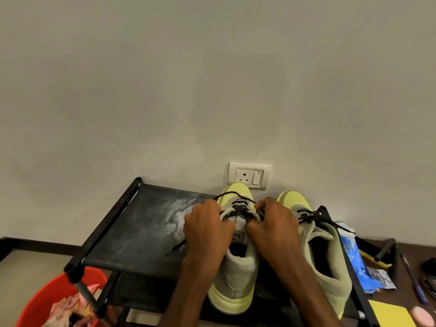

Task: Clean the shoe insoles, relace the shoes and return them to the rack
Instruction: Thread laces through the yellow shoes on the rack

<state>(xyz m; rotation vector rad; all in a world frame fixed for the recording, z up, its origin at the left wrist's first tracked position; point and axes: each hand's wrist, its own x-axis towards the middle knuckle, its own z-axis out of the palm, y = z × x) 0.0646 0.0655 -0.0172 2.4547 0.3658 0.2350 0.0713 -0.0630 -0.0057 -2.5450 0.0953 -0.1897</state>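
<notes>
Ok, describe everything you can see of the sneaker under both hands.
The high-top sneaker is pale yellow-green with a grey, soft-looking collar and tongue. It stands upright on the rack's black fabric shelf, toe toward the wall. Its black lace crosses the upper eyelets, and one end trails left over the shelf. The left hand and right hand grip the lace there.

My left hand and right hand cover most of the near shoe at its lacing, so I cannot tell where the lace threads. The tongue label is half hidden, its print too small to read. The bottom edge cuts off the red bucket.
</notes>
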